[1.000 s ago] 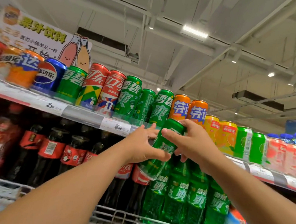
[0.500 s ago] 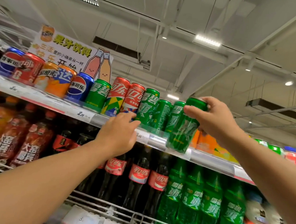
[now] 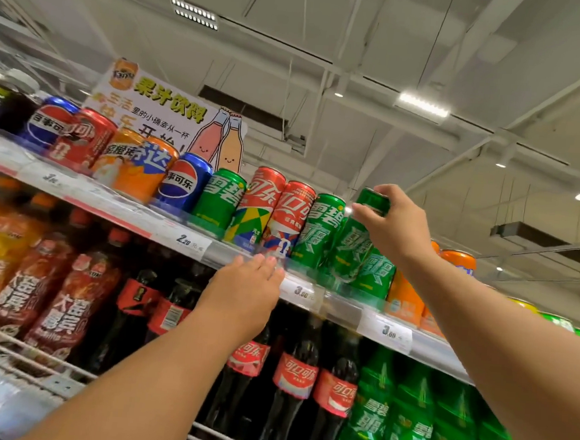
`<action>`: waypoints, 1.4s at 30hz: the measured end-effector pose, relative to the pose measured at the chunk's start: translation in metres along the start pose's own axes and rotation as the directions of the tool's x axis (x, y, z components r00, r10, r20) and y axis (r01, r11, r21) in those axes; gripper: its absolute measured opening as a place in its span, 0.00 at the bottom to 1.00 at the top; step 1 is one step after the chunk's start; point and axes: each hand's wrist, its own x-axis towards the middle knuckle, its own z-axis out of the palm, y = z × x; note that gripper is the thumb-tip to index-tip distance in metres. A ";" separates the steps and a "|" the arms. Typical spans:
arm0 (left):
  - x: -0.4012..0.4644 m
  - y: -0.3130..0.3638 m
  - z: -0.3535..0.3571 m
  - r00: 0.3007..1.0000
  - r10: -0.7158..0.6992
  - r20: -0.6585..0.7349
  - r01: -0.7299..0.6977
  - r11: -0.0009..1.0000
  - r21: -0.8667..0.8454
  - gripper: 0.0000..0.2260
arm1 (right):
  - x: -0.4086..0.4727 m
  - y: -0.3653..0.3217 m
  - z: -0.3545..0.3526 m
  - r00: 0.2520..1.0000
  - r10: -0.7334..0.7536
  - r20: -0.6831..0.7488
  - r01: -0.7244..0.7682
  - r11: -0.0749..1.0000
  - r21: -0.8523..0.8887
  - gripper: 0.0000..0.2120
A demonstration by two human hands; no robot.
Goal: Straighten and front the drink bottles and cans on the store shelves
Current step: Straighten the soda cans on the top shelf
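My right hand (image 3: 392, 227) grips the top of a tall green Sprite can (image 3: 352, 248), which stands tilted in the top shelf's row between two other green Sprite cans (image 3: 317, 232) (image 3: 376, 272). My left hand (image 3: 247, 292) rests with straight fingers against the clear front rail of the top shelf (image 3: 191, 240), just below two red Coca-Cola cans (image 3: 290, 216). Further left on the shelf stand a short green Sprite can (image 3: 219, 197), Pepsi cans (image 3: 185, 181) and orange Fanta cans (image 3: 138, 164).
The lower shelf holds Coca-Cola bottles (image 3: 293, 374), green Sprite bottles (image 3: 411, 431) and brown drink bottles (image 3: 70, 300). Orange cans (image 3: 409, 307) continue to the right on the top shelf. A juice sign (image 3: 165, 118) stands behind the cans. Price tags (image 3: 389, 331) line the rail.
My right hand carried the green can from in front of the shelf up into the top row. My left hand let go of it and moved onto the shelf rail.
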 end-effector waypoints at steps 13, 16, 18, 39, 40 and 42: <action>-0.002 0.005 0.006 1.000 0.006 -0.013 -0.006 1.000 0.021 0.29 | 0.011 0.007 0.018 0.979 0.094 0.184 -0.046 0.968 -0.247 0.22; -0.002 0.004 0.007 1.000 0.001 -0.016 -0.001 1.000 0.003 0.30 | 0.008 0.009 0.020 0.949 0.161 0.271 -0.087 0.960 -0.267 0.27; -0.003 0.003 0.007 1.000 -0.001 -0.014 0.001 1.000 0.001 0.30 | 0.006 0.009 0.019 0.922 0.184 0.342 -0.108 0.968 -0.228 0.37; -0.019 0.000 0.022 0.984 0.053 -0.173 -0.061 0.997 -0.046 0.33 | -0.161 0.004 0.073 0.951 -0.186 0.248 0.270 0.891 -0.366 0.28; -0.021 -0.001 0.028 0.970 0.068 -0.232 -0.083 0.995 -0.055 0.31 | -0.168 0.006 0.078 0.951 -0.179 0.251 0.271 0.873 -0.405 0.30; -0.022 -0.004 0.036 0.950 0.096 -0.298 -0.114 0.992 -0.045 0.29 | -0.173 0.006 0.085 0.960 -0.159 0.232 0.253 0.848 -0.466 0.36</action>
